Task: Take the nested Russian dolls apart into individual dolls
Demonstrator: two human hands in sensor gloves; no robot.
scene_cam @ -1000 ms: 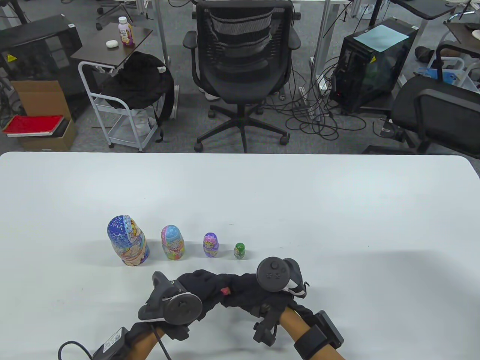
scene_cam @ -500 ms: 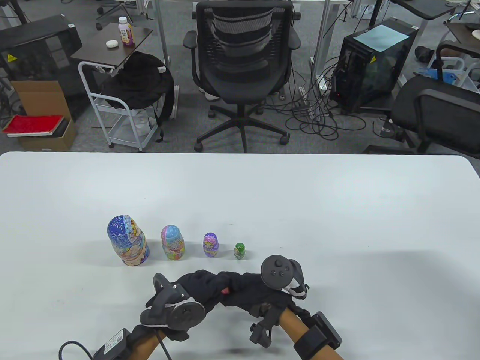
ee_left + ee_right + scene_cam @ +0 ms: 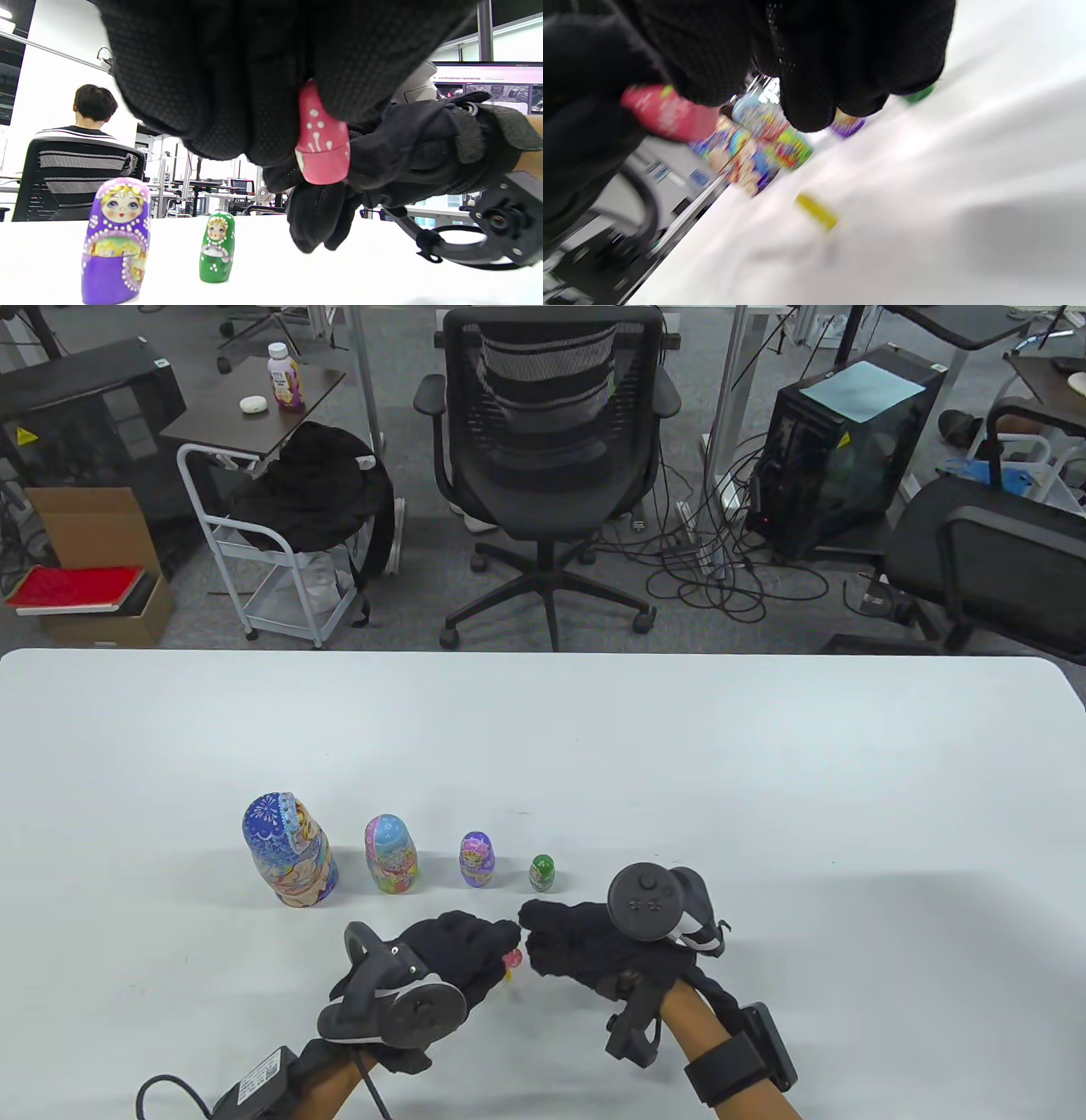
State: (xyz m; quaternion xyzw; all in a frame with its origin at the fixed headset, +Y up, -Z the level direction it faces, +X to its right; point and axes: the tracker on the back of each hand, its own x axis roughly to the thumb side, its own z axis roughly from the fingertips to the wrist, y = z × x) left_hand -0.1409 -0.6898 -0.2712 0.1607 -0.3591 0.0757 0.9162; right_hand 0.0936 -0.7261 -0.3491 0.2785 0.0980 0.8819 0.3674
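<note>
Four painted dolls stand in a row on the white table (image 3: 764, 780): a large blue one (image 3: 288, 851), a pink and blue one (image 3: 391, 855), a purple one (image 3: 477, 859) and a small green one (image 3: 542, 873). My left hand (image 3: 488, 950) pinches a small pink doll piece (image 3: 512, 958) with white dots just above the table; it also shows in the left wrist view (image 3: 323, 140). A tiny yellow piece (image 3: 816, 211) is below it, blurred. My right hand (image 3: 543, 929) is beside it with fingers curled; what it holds is hidden.
The purple doll (image 3: 115, 241) and green doll (image 3: 217, 248) stand just beyond my hands. An office chair (image 3: 547, 449) and a cart (image 3: 280, 551) stand past the table's far edge.
My hands were joined on the pink doll and have pulled apart. The right hand moved right and farther away. The pink piece stays in the left hand, and a yellow piece now shows below it.
</note>
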